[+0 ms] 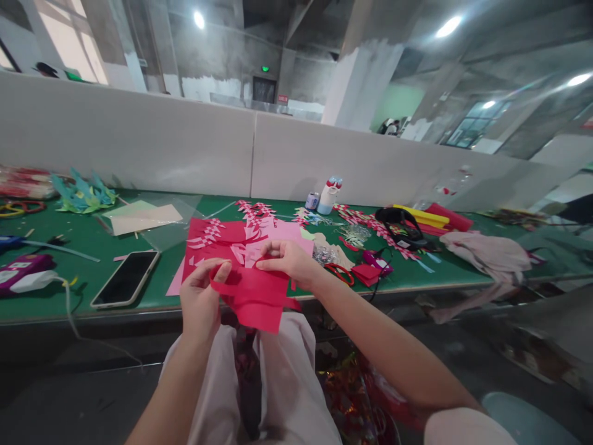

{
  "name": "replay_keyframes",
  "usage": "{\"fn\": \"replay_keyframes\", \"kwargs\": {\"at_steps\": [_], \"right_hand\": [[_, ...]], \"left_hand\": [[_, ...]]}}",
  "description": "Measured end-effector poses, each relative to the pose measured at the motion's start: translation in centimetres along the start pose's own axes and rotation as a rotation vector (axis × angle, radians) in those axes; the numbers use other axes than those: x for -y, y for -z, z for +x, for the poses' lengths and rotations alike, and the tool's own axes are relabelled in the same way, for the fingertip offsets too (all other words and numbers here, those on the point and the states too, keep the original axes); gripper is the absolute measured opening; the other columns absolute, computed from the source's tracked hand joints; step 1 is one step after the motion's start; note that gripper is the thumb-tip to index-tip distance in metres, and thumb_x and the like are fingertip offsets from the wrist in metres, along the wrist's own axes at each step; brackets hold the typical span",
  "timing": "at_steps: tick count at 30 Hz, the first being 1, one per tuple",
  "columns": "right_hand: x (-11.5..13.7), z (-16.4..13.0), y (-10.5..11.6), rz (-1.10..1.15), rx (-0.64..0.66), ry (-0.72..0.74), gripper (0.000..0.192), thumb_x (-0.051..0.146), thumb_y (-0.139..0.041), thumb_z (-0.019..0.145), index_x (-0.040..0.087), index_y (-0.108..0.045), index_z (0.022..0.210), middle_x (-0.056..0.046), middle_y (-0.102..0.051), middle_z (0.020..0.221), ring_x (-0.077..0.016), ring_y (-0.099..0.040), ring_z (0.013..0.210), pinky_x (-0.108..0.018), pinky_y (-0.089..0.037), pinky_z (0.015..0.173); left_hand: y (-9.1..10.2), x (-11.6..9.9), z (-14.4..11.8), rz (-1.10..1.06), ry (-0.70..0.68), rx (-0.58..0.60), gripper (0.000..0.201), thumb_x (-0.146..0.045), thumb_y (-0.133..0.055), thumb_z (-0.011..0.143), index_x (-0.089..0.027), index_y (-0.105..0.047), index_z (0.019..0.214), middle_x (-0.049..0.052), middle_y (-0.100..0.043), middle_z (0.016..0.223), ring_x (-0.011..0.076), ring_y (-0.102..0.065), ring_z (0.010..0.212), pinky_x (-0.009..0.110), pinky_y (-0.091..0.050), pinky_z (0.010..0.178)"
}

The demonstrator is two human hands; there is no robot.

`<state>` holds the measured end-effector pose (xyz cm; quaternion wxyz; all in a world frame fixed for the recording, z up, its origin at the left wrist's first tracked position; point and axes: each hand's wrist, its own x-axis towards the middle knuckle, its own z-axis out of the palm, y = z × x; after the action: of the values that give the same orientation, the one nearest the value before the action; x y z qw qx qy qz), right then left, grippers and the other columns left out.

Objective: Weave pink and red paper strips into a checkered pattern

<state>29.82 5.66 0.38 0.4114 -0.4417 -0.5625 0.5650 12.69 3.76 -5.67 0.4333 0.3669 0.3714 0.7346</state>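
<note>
Near the table's front edge, my left hand (201, 293) is closed, thumb and fingertips pinching the end of a curved red paper strip (227, 289). My right hand (290, 262) is closed too, its thumb and index finger pressed together at the upper edge of a red paper sheet (262, 300). That sheet hangs over my lap below both hands. Whether the strip joins the sheet, I cannot tell. Behind them lie a red sheet (197, 232), a pink sheet (291, 232) and cut pink and red scraps (243, 252).
Left on the green table (171, 293) are a phone (127, 279) and a purple device with a white plug (32, 275). To the right lie orange-handled scissors (340, 273), woven paper chains (370, 225), black headgear (403, 225) and pale cloth (486, 253). A can (312, 200) stands behind.
</note>
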Motion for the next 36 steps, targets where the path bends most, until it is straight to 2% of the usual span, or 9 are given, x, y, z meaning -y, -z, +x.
{"fn": "replay_keyframes", "kwargs": {"at_steps": [8, 11, 13, 17, 20, 24, 28, 31, 36], "right_hand": [[-4.1, -0.2, 7.4, -0.320, -0.180, -0.038, 0.024, 0.027, -0.074, 0.056, 0.017, -0.059, 0.073, 0.002, -0.061, 0.070, -0.0135, -0.056, 0.071, -0.025, -0.040, 0.065], [-5.5, -1.0, 9.7, -0.383, -0.180, -0.038, 0.023, 0.025, -0.075, 0.056, 0.017, -0.058, 0.069, 0.001, -0.061, 0.071, -0.0155, -0.058, 0.076, -0.027, -0.042, 0.070], [-5.8, -1.5, 10.8, -0.401, -0.108, -0.028, 0.023, 0.026, -0.076, 0.058, 0.017, -0.059, 0.071, 0.000, -0.064, 0.075, -0.0163, -0.060, 0.077, -0.028, -0.044, 0.072], [-4.6, -1.9, 12.6, -0.379, -0.018, 0.095, 0.024, 0.030, -0.076, 0.066, 0.017, -0.058, 0.075, -0.002, -0.067, 0.080, -0.0161, -0.063, 0.080, -0.031, -0.046, 0.080], [-2.2, -0.9, 13.9, -0.298, -0.136, 0.186, 0.030, 0.035, -0.079, 0.064, 0.019, -0.057, 0.077, -0.001, -0.067, 0.082, -0.0159, -0.063, 0.079, -0.031, -0.047, 0.077], [1.1, 2.2, 15.8, -0.269, -0.443, 0.416, 0.036, 0.038, -0.081, 0.058, 0.020, -0.057, 0.077, -0.001, -0.066, 0.081, -0.0160, -0.060, 0.078, -0.031, -0.047, 0.078], [2.4, 5.9, 17.5, -0.218, -0.662, 0.544, 0.038, 0.042, -0.075, 0.060, 0.020, -0.054, 0.083, -0.003, -0.065, 0.087, -0.0167, -0.059, 0.083, -0.031, -0.046, 0.080], [0.8, 7.8, 17.6, -0.112, -0.788, 0.411, 0.041, 0.044, -0.072, 0.059, 0.021, -0.052, 0.087, -0.003, -0.065, 0.091, -0.0172, -0.059, 0.087, -0.031, -0.046, 0.081], [-6.1, 7.7, 15.9, -0.080, -0.769, 0.215, 0.041, 0.044, -0.074, 0.054, 0.019, -0.053, 0.080, -0.003, -0.064, 0.080, -0.0190, -0.061, 0.082, -0.033, -0.049, 0.077]], "left_hand": [[3.3, 1.2, 2.2, 0.093, 0.134, -0.089, 0.030, -0.029, -0.087, 0.050, -0.017, -0.073, 0.073, 0.001, -0.070, 0.071, 0.0129, -0.061, 0.070, 0.024, -0.047, 0.070], [4.0, 1.6, 2.5, 0.109, 0.187, -0.083, 0.032, -0.030, -0.088, 0.048, -0.016, -0.073, 0.072, 0.001, -0.070, 0.069, 0.0120, -0.060, 0.069, 0.023, -0.047, 0.067], [4.2, 1.6, 2.6, 0.106, 0.211, -0.090, 0.032, -0.030, -0.088, 0.047, -0.016, -0.073, 0.071, 0.000, -0.069, 0.067, 0.0106, -0.059, 0.066, 0.021, -0.046, 0.064], [4.2, 1.2, 2.9, 0.056, 0.247, -0.142, 0.034, -0.029, -0.089, 0.043, -0.016, -0.072, 0.070, -0.002, -0.066, 0.062, 0.0082, -0.056, 0.061, 0.018, -0.044, 0.058], [4.0, 0.9, 3.2, 0.014, 0.252, -0.174, 0.036, -0.029, -0.089, 0.041, -0.015, -0.071, 0.068, -0.002, -0.065, 0.060, 0.0077, -0.055, 0.058, 0.018, -0.043, 0.056], [3.6, 0.8, 3.3, 0.026, 0.255, -0.167, 0.037, -0.029, -0.089, 0.041, -0.014, -0.070, 0.070, -0.002, -0.063, 0.058, 0.0078, -0.053, 0.055, 0.019, -0.043, 0.053], [3.1, 0.6, 3.2, 0.044, 0.253, -0.155, 0.038, -0.031, -0.089, 0.041, -0.014, -0.071, 0.071, -0.002, -0.063, 0.058, 0.0077, -0.053, 0.056, 0.018, -0.043, 0.053], [2.7, 0.5, 3.2, 0.032, 0.267, -0.148, 0.039, -0.031, -0.090, 0.039, -0.015, -0.071, 0.069, -0.001, -0.064, 0.059, 0.0073, -0.053, 0.057, 0.018, -0.043, 0.054], [2.7, 1.1, 3.5, 0.055, 0.280, -0.128, 0.036, -0.030, -0.089, 0.041, -0.016, -0.072, 0.069, -0.001, -0.065, 0.061, 0.0079, -0.054, 0.057, 0.018, -0.045, 0.054]]}}
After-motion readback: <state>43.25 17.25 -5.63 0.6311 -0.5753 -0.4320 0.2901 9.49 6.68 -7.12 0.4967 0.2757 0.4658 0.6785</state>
